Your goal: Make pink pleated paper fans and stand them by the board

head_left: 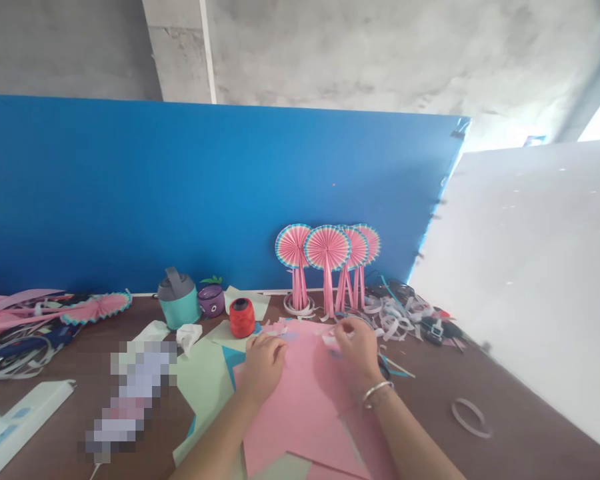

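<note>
Pink paper sheets (305, 400) lie before me on top of pale green sheets (200, 373). My left hand (264, 363) rests over the left part of the pink paper with its fingers curled together; anything under them is hidden. Across from it, my right hand (357, 348) is closed in a pinch above the far right part of the paper. Whatever it pinches is too small to make out. Small white and pink scraps (330, 340) lie close to its fingertips. A silver bracelet (377, 393) circles my right wrist.
Several round pink folded-paper fans (327, 248) stand against the blue partition (180, 173). A red thread spool (242, 318), purple cup (211, 301) and teal lidded container (179, 303) stand left. White strips (393, 317) heap at right, near a ring (470, 419). A white power strip (25, 427) lies left.
</note>
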`<act>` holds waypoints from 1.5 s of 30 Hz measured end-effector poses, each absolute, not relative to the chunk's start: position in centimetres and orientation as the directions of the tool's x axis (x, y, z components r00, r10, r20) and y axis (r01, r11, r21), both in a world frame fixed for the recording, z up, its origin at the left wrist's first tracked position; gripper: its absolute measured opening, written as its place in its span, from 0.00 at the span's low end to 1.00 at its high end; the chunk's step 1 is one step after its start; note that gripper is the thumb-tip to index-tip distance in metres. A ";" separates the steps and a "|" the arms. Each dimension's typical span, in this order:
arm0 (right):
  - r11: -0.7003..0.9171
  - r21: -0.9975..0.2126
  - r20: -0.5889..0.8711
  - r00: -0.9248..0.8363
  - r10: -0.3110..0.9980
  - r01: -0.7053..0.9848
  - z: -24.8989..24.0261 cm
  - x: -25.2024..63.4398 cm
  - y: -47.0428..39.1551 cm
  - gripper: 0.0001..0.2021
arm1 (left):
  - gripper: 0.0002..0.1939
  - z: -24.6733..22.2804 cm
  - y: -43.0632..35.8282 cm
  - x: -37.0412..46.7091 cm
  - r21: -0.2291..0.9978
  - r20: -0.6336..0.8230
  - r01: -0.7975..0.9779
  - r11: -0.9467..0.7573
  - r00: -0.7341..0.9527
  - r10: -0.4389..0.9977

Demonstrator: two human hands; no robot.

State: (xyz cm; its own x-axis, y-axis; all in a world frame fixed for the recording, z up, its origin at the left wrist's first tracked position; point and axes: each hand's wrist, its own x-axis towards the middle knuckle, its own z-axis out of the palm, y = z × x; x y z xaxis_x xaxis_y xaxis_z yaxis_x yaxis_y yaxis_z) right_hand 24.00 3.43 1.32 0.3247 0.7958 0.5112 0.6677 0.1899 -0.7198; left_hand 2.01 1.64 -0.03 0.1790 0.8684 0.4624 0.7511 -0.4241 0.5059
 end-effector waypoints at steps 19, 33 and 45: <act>0.585 -0.374 0.446 -0.414 0.794 0.720 2.0 19.8 0.6 0.17 | 0.12 0.0 0.8 2.5 0.475 0.505 0.646 -0.597 0.355 0.786; 0.382 -0.611 0.270 -0.272 0.924 0.693 1.3 19.8 0.9 0.10 | 0.16 0.3 0.8 2.2 0.361 0.553 0.675 -0.644 0.401 0.730; 0.379 -0.764 0.302 -0.229 0.925 0.523 0.7 20.0 1.4 0.10 | 0.12 0.7 0.7 2.2 0.308 0.607 0.734 -0.606 0.339 0.719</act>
